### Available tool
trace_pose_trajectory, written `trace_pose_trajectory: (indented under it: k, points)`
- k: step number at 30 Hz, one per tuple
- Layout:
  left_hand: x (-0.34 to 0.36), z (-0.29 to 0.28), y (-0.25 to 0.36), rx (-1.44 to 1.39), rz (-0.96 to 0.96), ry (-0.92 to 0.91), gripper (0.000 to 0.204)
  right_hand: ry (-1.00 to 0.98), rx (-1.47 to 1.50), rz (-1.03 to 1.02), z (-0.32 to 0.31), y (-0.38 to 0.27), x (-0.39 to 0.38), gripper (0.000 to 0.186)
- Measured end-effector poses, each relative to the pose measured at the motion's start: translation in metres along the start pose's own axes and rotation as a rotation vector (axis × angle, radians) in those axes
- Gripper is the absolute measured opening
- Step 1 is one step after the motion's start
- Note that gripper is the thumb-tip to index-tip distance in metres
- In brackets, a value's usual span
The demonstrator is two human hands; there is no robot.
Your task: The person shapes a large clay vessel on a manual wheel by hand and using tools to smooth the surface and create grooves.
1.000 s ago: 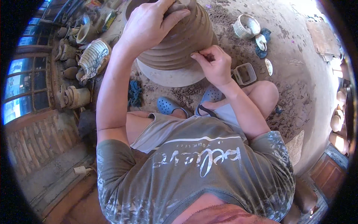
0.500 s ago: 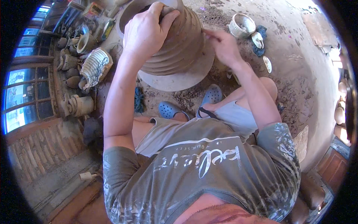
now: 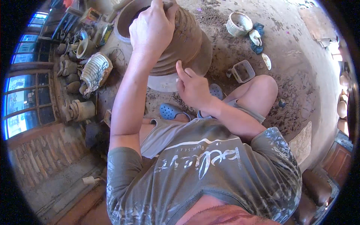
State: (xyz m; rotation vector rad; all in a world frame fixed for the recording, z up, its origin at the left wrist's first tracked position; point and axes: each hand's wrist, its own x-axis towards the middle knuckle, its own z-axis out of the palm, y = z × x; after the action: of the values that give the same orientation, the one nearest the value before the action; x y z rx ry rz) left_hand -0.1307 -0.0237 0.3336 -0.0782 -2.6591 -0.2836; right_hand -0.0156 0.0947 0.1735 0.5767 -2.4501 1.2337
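Observation:
A large brown clay pot (image 3: 185, 39) with ridged coils stands on a pale round board (image 3: 162, 84) in front of me. My left hand (image 3: 152, 32) is at its rim, closed with thumb and fingers pinching a dark brown lump (image 3: 168, 5); part of that lump is hidden by the fingers. Below, my right hand (image 3: 195, 89) is beside the near wall of the pot. One finger stretches up to the lower ridges, another is apart from it, and the rest curl under. Nothing shows in that hand.
A round clay-smeared tub (image 3: 233, 29) and a rectangular container (image 3: 243, 71) are on the dirty floor to the right. Leftward lie a ribbed white piece (image 3: 96, 71), a bowl (image 3: 84, 48) and several small pots. My clogs (image 3: 171, 111) are close to the board.
My right hand has left the pot's right side and come leftward and nearer, to its front wall. The left hand has shifted slightly at the rim. The rectangular container has come into sight.

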Motion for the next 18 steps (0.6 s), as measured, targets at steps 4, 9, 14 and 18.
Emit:
trace_pose_trajectory:
  k: [4,9,14,18]
  points:
    - [-0.001,0.002,-0.003,0.042,-0.032,-0.012,0.051,0.035,0.071,0.144,-0.036,0.034,0.044,0.05]
    - [0.0,0.007,-0.002,0.022,-0.031,0.011,0.051,-0.038,0.023,0.123,-0.028,0.059,0.051,0.057]
    - [-0.002,-0.003,-0.001,0.011,-0.047,-0.03,0.047,-0.186,-0.067,0.127,-0.01,0.004,0.005,0.061]
    - [-0.009,0.005,-0.016,-0.072,0.135,0.291,0.038,-0.151,0.087,-0.178,-0.019,-0.005,-0.004,0.058]
